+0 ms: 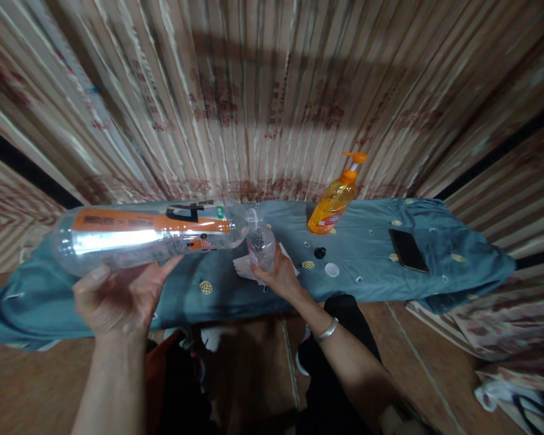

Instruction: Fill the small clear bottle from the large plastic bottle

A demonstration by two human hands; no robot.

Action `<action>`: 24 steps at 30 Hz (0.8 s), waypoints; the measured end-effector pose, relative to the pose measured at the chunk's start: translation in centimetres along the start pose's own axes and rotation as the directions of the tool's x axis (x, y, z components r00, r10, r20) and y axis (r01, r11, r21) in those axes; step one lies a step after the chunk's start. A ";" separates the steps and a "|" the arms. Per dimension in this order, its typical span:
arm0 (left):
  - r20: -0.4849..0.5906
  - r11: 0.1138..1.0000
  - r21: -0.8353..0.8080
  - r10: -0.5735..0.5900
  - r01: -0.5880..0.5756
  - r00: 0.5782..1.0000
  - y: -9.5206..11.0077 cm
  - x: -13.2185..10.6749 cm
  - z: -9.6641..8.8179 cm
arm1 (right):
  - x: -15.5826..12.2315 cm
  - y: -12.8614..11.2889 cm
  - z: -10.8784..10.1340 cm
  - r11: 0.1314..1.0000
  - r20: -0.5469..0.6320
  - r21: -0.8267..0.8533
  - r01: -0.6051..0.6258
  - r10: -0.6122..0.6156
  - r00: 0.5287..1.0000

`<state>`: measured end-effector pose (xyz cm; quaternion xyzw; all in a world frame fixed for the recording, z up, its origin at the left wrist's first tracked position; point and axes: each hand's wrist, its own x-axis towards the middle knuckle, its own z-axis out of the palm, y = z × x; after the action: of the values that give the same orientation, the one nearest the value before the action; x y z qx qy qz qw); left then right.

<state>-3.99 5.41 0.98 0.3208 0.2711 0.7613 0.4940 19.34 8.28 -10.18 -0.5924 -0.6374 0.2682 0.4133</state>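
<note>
My left hand [122,296] grips a large clear plastic bottle [149,235] from below, its fingers mostly hidden behind it. The bottle lies nearly level, with an orange label and its neck pointing right. My right hand [278,273] is wrapped round a small clear plastic bottle [263,244], which leans slightly left. The large bottle's mouth meets the small one's neck; whether they touch I cannot tell. Beneath the small bottle lies a pale folded tissue or cloth [245,266]. Any liquid in either bottle is hard to make out.
A pump bottle [333,205] of orange liquid stands at the back of the cloth-covered bench [362,281]. Near it are a small black cap [320,252] and a white round lid [332,269]. A dark phone [408,250] lies at right. Striped curtains [272,96] hang behind.
</note>
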 end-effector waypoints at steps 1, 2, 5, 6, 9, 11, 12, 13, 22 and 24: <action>0.001 1.000 0.004 0.003 -0.003 1.000 0.0 0.0 0.0 | 0.0 0.0 0.0 1.000 -0.004 -0.001 0.004 -0.004 1.000; 0.002 1.000 0.008 0.005 -0.005 1.000 -0.1 0.0 0.0 | 0.0 0.0 0.0 1.000 -0.005 0.001 0.007 -0.007 1.000; 0.009 1.000 0.015 0.007 -0.007 1.000 -0.1 -0.1 0.0 | 0.1 0.1 0.0 1.000 0.000 0.012 0.012 -0.012 1.000; 0.014 1.000 0.016 0.005 -0.005 1.000 -0.1 -0.1 0.0 | 0.1 0.1 0.0 1.000 0.002 0.013 0.012 -0.012 1.000; 0.011 1.000 0.014 0.003 -0.003 1.000 -0.1 -0.1 0.1 | 0.1 0.2 0.1 1.000 0.000 0.005 0.012 -0.012 1.000; -0.002 1.000 0.012 -0.003 0.003 1.000 -0.1 -0.1 0.1 | 0.1 0.2 0.1 1.000 0.002 0.004 0.011 -0.011 1.000; -0.006 1.000 0.012 -0.005 0.005 1.000 -0.2 -0.1 0.1 | 0.1 0.2 0.1 1.000 0.004 0.006 0.010 -0.010 1.000; -0.006 1.000 0.011 -0.004 0.004 1.000 -0.2 -0.2 0.1 | 0.2 0.2 0.1 1.000 0.006 0.008 0.010 -0.010 1.000; -0.022 1.000 -0.009 0.002 -0.003 1.000 -0.1 -0.4 -0.1 | 0.1 0.6 0.2 0.999 0.002 -0.040 0.002 -0.002 1.000; -0.040 1.000 -0.005 0.006 -0.006 0.999 -0.1 -0.4 -0.3 | 0.1 0.6 0.2 0.999 -0.003 -0.039 0.008 -0.008 1.000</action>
<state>-4.01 5.03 0.61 0.3048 0.2781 0.7697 0.4872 19.50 8.48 -10.74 -0.5983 -0.6442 0.2532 0.4036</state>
